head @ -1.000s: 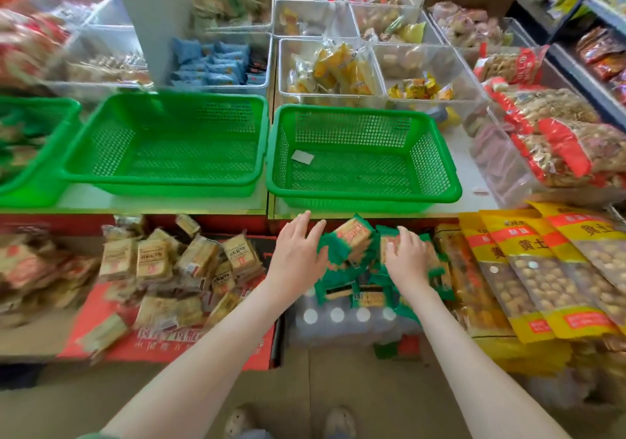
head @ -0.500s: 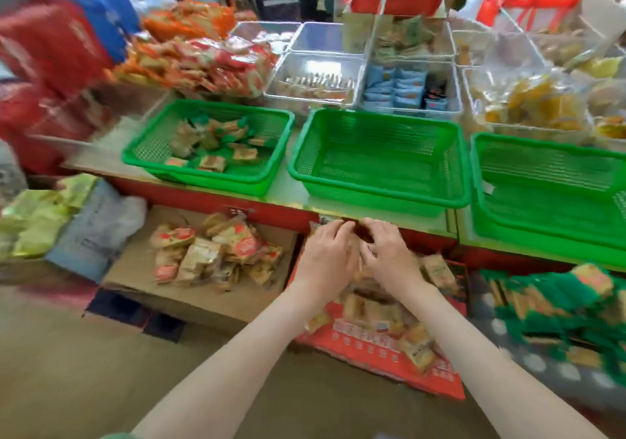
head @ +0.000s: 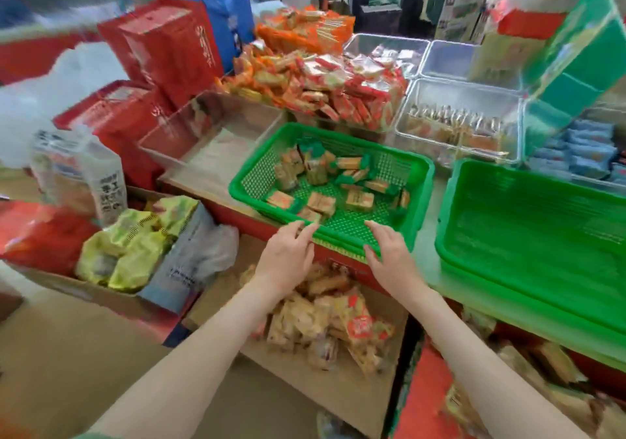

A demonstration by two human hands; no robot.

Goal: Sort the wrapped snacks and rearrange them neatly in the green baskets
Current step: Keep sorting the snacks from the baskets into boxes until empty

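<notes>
A green basket [head: 424,181] on the counter holds several small beige and green wrapped snacks [head: 359,199], scattered loosely. My left hand [head: 288,255] is at the basket's front rim, fingers loosely curled, with nothing visible in it. My right hand [head: 389,259] is a little to the right, fingers spread, thumb by the same rim. A second green basket [head: 450,208] stands to the right with nothing in it. Below my hands, a pile of beige and red wrapped snacks [head: 325,316] lies on cardboard.
Clear plastic bins [head: 457,127] and a heap of red-orange packs [head: 325,83] sit behind the baskets. A clear tray [head: 210,133] stands to the left. Red bags [head: 169,45] and yellow-green packs [head: 132,245] fill the left side. The picture is blurred.
My view has swung left. My hands have left the beige snack pile, moved apart and come up to the front rim of the leftmost basket.
</notes>
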